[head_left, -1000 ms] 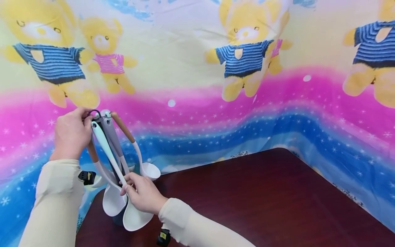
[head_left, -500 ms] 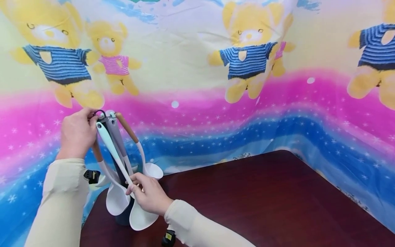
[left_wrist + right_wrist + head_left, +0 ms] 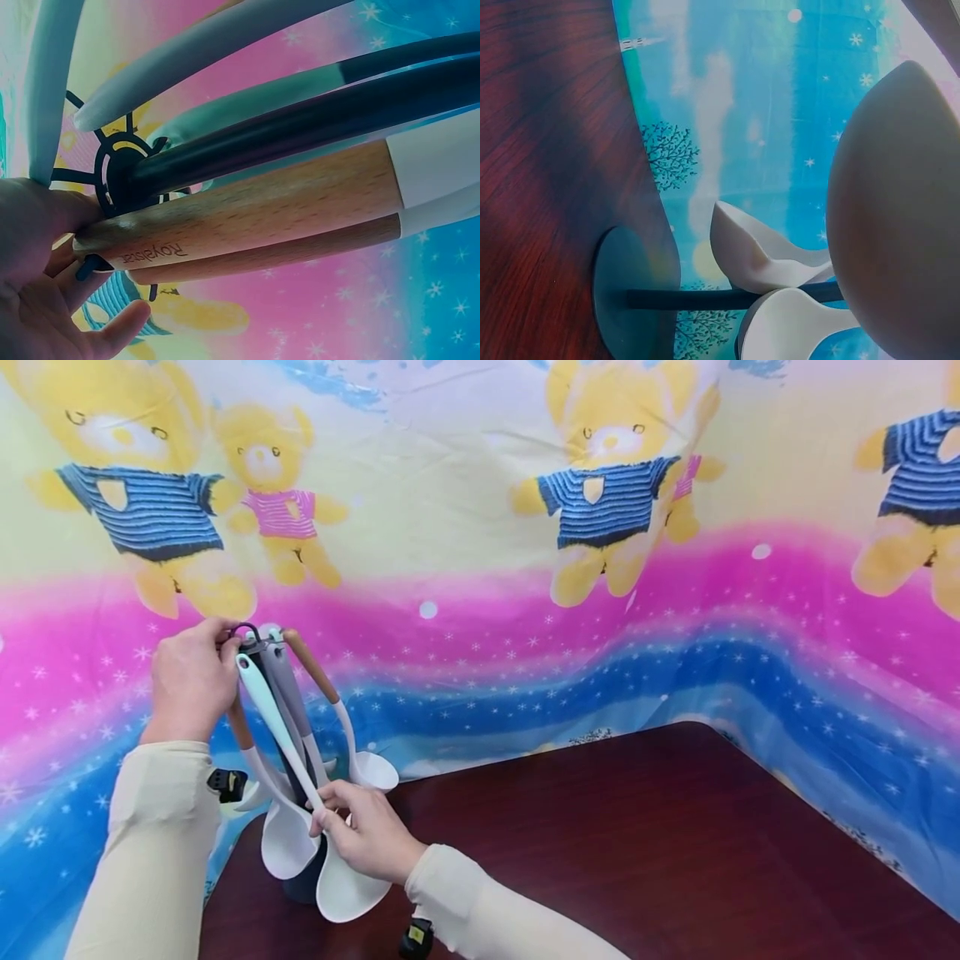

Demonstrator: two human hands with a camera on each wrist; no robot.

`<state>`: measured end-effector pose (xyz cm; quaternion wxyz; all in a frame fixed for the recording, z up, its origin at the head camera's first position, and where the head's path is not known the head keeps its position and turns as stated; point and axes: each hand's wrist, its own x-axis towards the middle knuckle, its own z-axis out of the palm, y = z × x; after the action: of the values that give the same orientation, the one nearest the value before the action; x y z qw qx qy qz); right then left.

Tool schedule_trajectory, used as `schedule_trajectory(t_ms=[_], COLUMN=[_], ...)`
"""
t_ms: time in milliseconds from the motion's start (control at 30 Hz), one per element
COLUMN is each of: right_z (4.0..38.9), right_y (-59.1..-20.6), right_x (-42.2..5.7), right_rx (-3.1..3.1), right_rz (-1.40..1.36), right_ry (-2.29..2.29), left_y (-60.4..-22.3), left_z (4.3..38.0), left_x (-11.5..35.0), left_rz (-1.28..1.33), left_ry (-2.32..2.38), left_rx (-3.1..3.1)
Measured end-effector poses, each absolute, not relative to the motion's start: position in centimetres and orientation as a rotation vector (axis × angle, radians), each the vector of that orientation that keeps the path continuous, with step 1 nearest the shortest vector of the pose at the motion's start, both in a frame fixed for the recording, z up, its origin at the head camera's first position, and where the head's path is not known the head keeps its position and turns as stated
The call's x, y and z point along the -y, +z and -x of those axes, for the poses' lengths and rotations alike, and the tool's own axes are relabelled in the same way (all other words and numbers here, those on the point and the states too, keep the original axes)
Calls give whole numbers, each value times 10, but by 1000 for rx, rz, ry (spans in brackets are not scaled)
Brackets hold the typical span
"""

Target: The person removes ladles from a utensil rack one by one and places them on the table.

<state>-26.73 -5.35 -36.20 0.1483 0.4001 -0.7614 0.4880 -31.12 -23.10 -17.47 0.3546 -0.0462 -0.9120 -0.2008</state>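
A dark utensil stand (image 3: 302,891) bears several hanging kitchen utensils around its pole. At its top, my left hand (image 3: 193,678) pinches the dark hook ring with thumb and fingers. My right hand (image 3: 369,833) holds the white shaft of a ladle (image 3: 267,703) low down, just above its bowl. The ladle's mint handle leans up to the stand's top, near my left fingers. Beside the left hand in the left wrist view are wooden handles (image 3: 247,199) and the dark pole (image 3: 315,116). A large white bowl (image 3: 900,217) fills the right of the right wrist view.
A white spoon with a wooden handle (image 3: 288,842) hangs to the left, and a small wooden-handled ladle (image 3: 375,771) to the right. The stand's round base (image 3: 630,277) rests on a dark reddish table (image 3: 585,835). A bear-print curtain (image 3: 450,543) hangs behind.
The whole scene has shifted slightly right in the head view. Both hands keep about the same hold on the stand and the ladle.
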Motion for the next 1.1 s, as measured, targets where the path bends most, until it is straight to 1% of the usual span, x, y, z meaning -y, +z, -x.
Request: schedule_trajectory(t_ms=[533, 633, 900, 1100], right_z=[260, 259, 262, 265], right_y=[-361, -371, -404, -429], right_x=[39, 31, 2, -12], right_rx=[2169, 2189, 2254, 2354], right_rz=[-1135, -1063, -763, -596], right_ry=[1347, 1448, 1810, 1882], left_y=[-173, -174, -175, -174], left_z=[314, 314, 314, 315], left_x=[232, 232, 230, 230], left_rz=[125, 135, 135, 130], left_ry=[-462, -452, -434, -424], left_rx=[2347, 2335, 2326, 2327])
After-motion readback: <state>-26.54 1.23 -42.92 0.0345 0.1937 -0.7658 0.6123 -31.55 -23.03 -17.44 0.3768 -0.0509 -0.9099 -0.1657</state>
